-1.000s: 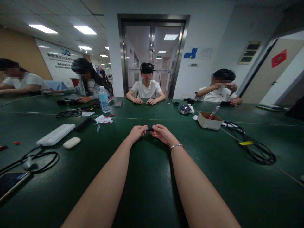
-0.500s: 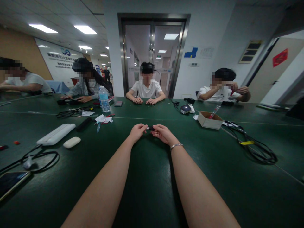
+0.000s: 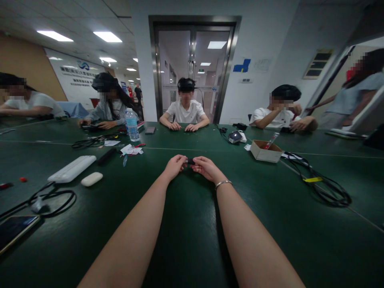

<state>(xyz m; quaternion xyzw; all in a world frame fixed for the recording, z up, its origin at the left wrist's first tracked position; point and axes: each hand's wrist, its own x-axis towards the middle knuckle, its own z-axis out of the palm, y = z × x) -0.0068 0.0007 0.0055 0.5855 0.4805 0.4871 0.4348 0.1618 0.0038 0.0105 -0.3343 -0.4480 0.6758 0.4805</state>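
Note:
My left hand (image 3: 174, 165) and my right hand (image 3: 205, 168) meet over the middle of the dark green table (image 3: 192, 224), both arms stretched far forward. Both hands pinch a small black object (image 3: 190, 161) between their fingertips, just above the tabletop. A thin metal bracelet (image 3: 222, 183) circles my right wrist. What the small black thing is stays too tiny to make out.
A white case (image 3: 72, 168) and a white oval piece (image 3: 91, 179) lie at left, with a black cable (image 3: 48, 199) and a phone (image 3: 15, 230). A water bottle (image 3: 131, 125) stands behind. At right sit a cardboard box (image 3: 265, 151) and coiled cables (image 3: 324, 187). Several people sit opposite.
My hands stay pinched on the small black object, shifting only slightly. A person has walked into view at the far right doorway. The seated person at right lowered an arm to the table.

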